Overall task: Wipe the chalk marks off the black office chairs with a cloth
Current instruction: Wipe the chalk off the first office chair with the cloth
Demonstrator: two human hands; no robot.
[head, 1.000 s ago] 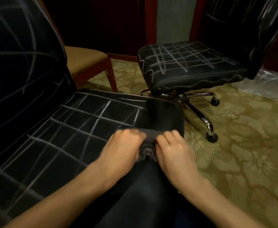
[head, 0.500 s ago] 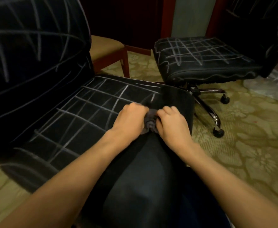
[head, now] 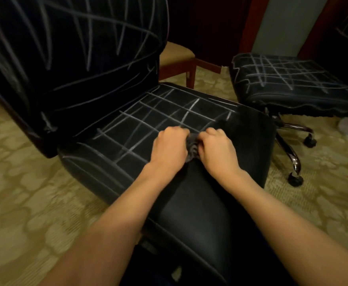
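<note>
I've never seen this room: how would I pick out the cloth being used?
Find the nearest black office chair, its seat crossed with chalk lines. On that seat, the left hand and right hand grip a crumpled grey cloth between them, the only soft bunched thing there.

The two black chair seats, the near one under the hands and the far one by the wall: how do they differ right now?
The near seat is partly clean: its front part is bare black, with chalk lines only toward the backrest. The far seat is chalked all over, including a wavy line along its edge. Both hands, the left hand and right hand, press a cloth on the near seat; nothing touches the far seat. Both are black padded seats with crossed chalk lines.
</note>
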